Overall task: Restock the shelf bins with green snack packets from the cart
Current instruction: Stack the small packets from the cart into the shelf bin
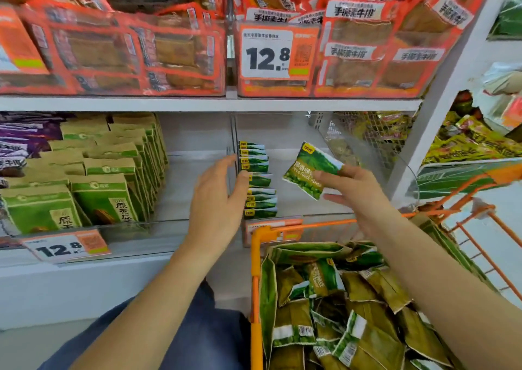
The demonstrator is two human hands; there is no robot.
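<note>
Shop shelving fills the view ahead of me: a white shelf board point(197, 104) runs across, with orange-red packets point(367, 44) stacked in clear bins above it and a white price tag point(267, 54) reading 12.8 clipped in front of them. Below the board, on the left, brown-and-green paper bags point(104, 188) stand in rows behind a second 12.8 tag point(66, 246), with purple packets point(19, 140) at the far left edge.

Right of those bags is a clear shelf bin point(293, 132), mostly bare, with a row of green snack packets point(258, 180) standing on edge along its left wall. My left hand point(217, 197) is up against that row, fingers straight and relaxed, the fingertips touching the packets near the divider; this grip is not closed on anything.

My right hand point(353, 188) holds one green packet point(312, 170) pinched between thumb and fingers at its right edge. That packet is tilted, in the air over the bare part of the bin, just right of the standing row and not touching it.

Lower right, the orange cart point(257, 270) sits close against the shelf, piled with more loose green packets point(339, 313) lying at all angles. My right forearm crosses above the cart. Beyond the white upright on the right, yellow-green packets point(469, 140) lie in another bin.
</note>
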